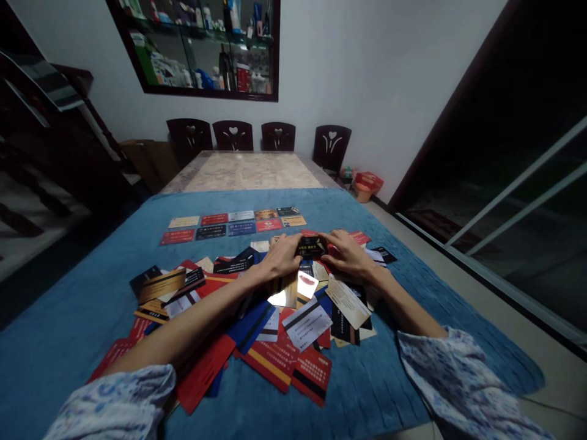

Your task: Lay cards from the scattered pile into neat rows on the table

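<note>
A black card with gold lettering and "VIP" on it (pixel 312 247) is held between my two hands, just above a loose heap of cards. My left hand (pixel 283 253) grips its left end, and my right hand (pixel 346 250) has its right end between thumb and fingers. Beneath and around my forearms the heap spreads out, with a white striped card (pixel 307 324), a cream card (pixel 348 300) and a red card (pixel 312 374) among it. Beyond my hands, two rows of cards lie face up, including a dark blue card (pixel 242 228) and a red card (pixel 177 236).
A blue cloth (pixel 92 287) covers the near part of the table, and the bare patterned tabletop (pixel 252 171) shows farther off. Several dark chairs (pixel 278 135) stand at the far end. A red bag (pixel 369 181) sits on the floor at the right.
</note>
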Motion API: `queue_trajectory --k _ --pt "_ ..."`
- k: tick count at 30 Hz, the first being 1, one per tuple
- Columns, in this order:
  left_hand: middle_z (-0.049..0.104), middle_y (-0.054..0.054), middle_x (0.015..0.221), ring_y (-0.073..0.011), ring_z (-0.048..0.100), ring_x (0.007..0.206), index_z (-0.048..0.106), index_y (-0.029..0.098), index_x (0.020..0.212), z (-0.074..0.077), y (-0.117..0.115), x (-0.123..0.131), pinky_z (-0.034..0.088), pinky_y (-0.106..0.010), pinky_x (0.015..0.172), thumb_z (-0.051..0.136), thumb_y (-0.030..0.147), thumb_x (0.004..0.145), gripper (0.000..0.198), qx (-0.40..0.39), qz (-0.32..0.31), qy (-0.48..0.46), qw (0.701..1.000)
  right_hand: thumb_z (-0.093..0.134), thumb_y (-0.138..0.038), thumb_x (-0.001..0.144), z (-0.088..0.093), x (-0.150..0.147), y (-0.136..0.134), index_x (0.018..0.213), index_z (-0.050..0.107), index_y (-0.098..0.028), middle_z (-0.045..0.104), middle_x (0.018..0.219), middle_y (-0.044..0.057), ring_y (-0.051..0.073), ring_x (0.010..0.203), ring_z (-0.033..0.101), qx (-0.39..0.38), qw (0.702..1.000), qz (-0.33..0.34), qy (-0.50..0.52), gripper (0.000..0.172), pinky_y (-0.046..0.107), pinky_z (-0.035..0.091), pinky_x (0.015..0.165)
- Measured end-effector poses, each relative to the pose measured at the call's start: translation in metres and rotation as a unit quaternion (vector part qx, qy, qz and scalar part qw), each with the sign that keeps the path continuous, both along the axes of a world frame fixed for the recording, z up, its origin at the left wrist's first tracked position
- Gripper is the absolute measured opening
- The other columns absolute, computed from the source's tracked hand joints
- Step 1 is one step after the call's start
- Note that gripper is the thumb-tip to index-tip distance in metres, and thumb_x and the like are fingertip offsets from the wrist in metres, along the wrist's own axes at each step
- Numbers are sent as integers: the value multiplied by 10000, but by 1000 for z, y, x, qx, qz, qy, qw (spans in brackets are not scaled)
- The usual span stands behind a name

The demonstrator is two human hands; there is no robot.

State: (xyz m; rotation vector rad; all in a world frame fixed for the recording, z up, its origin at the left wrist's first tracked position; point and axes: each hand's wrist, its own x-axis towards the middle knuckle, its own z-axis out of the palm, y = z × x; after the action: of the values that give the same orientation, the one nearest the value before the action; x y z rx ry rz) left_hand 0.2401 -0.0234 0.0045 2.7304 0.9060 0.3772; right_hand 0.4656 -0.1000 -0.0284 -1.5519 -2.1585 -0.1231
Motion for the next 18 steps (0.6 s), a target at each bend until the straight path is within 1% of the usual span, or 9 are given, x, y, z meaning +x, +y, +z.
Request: queue_trajectory --k 3,8,11,14,18 --pt "695 -139 1172 -343 591 1116 572 170 1272 1 3 0 458 -495 920 568 200 807 465 5 -3 17 1000 598 -349 897 1 0 1 1384 552 -220 607 1087 126 279 984 542 -6 1000 -1 -16 506 428 461 872" --pt "679 -158 1187 -357 578 1117 576 151 1279 -1 13 0 460 -503 908 579 207 802 480 12 -21 21 999 605 -408 906 6 0 5 1348 588 -216 613 1072 129 277 975 540 -25 998 -14 -51 481 412 445 860" --pt "657 -157 1213 -358 562 1140 564 162 1306 0 17 0 458 -512 927 593 233 810 502 10 -24 26 999 606 -442 906 10 2 8 1352 589 -216 610 1138 150 291 1006 528 -38 996 -16 -75 500 431 440 864" --pt "601 -162 1257 -357 526 1197 539 176 1348 4 19 0 445 -532 961 603 273 828 533 10 -15 43 999 578 -477 920 16 5 11 1360 582 -218 598 1211 160 294 1053 509 -51 994 -14 -100 511 421 433 855" --pt "546 -149 1281 -351 490 1241 576 182 1297 8 24 3 431 -543 1000 634 282 823 489 19 -14 44 999 559 -489 926 27 5 17 1365 579 -221 603 1228 164 292 1060 502 -69 989 -15 -131 514 392 424 819"
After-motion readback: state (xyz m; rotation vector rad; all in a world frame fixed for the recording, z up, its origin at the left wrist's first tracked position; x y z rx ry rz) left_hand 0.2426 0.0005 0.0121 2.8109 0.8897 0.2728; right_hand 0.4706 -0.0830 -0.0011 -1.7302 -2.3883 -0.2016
